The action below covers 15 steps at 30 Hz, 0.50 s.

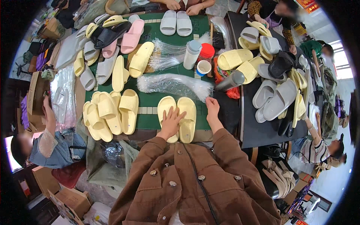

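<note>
My left hand (171, 122) lies with spread fingers across a pair of pale yellow slippers, touching both the left slipper (163, 106) and the right slipper (187, 129). They stand side by side at the table edge in front of me, toes pointing away. My right hand (212, 111) is beside the right end of a bundle of clear plastic strands (174, 84), its fingertips pinched together. Whatever is between those fingertips is too small to make out. Several more yellow slippers (108, 108) are grouped to the left of my left hand.
A grey-lidded bottle (192, 56), a paper cup (203, 68), a red-lidded container (206, 51) and a grey tumbler (230, 81) stand beyond my right hand. Slippers cover the dark table (258, 132) at right. Across the green tabletop (150, 122), a person's hands (183, 6) are near grey slippers (176, 23).
</note>
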{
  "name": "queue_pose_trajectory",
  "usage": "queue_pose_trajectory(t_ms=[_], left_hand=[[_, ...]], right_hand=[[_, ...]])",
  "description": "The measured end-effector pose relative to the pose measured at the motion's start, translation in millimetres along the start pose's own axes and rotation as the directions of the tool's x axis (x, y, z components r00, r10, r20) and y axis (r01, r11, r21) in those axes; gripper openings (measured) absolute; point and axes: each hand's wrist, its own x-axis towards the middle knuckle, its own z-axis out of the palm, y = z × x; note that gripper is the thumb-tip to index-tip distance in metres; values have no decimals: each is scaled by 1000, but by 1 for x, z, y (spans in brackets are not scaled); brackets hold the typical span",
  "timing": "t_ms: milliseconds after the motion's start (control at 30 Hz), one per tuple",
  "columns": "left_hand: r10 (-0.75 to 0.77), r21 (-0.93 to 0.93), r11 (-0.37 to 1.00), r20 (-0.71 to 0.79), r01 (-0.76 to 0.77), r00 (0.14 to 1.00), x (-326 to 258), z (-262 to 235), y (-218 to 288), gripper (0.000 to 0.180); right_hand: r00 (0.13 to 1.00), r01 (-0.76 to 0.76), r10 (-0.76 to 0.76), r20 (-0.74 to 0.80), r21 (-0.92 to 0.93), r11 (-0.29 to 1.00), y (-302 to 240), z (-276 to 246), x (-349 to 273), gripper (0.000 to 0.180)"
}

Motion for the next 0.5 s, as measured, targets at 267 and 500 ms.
queue_pose_trajectory(t_ms=[267,500], left_hand=[[-67,-142,988,-14,64,998,4,-1,0,56],[-245,-470,873,-191,130,951,21,-8,18,35]], right_hand=[[997,-58,63,32,-136,989,27,-4,24,11],[988,109,-104,-115,39,993,36,-8,-3,12]])
